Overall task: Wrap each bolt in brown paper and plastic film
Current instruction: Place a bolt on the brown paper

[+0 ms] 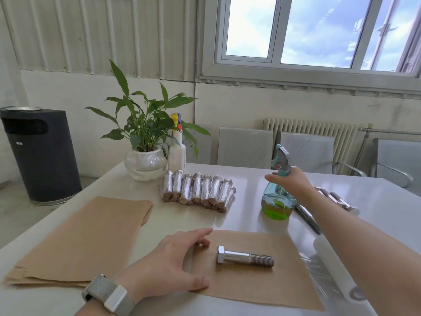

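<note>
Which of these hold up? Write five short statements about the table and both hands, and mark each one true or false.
1. The bolt lies on a sheet of brown paper. True.
2. The right hand holds the white spray bottle. False: it is at the neck of the blue spray bottle; the white bottle stands by the plant.
3. The left hand rests on the edge of that sheet. True.
4. The wrapped bolts are piled on the floor. False: they lie in a row on the table.
5. The left hand grips the bolt. False: it does not touch it.
</note>
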The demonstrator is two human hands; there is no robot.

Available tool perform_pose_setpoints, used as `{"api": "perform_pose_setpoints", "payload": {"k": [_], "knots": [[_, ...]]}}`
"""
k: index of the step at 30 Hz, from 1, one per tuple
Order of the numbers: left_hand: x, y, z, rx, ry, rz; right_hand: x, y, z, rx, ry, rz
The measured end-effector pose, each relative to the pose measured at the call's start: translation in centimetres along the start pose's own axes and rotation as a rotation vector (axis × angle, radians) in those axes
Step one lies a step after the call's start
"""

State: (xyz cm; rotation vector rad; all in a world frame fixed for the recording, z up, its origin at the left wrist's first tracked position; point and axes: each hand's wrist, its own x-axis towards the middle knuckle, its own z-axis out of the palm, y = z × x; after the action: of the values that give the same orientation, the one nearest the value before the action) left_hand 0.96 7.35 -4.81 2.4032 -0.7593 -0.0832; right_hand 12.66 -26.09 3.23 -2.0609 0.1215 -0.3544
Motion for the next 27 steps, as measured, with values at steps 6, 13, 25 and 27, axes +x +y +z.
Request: {"api": "perform_pose_setpoints", "payload": {"k": [6,13,25,27], "knots": [[0.0,-0.1,-0.1,-0.003,0.001,0.008,-1.1,-2.3,0.1,0.072,-0.001,-0.104],[-0.1,0.0,0.0,-0.020,0.002,-0.003,-7.1,-9.2,-2.6,-0.012,-0.248,-0.213],[-0.2,0.1,0.2,-0.028,0.018,0.008,-17.7,-7.9,-0.9,-0.537,-0.876,0.329],[-0.2,0.0,0.3,-0.025,0.022,0.016,-17.9,-7.9,-0.6,-0.518,-0.895,0.344]]}}
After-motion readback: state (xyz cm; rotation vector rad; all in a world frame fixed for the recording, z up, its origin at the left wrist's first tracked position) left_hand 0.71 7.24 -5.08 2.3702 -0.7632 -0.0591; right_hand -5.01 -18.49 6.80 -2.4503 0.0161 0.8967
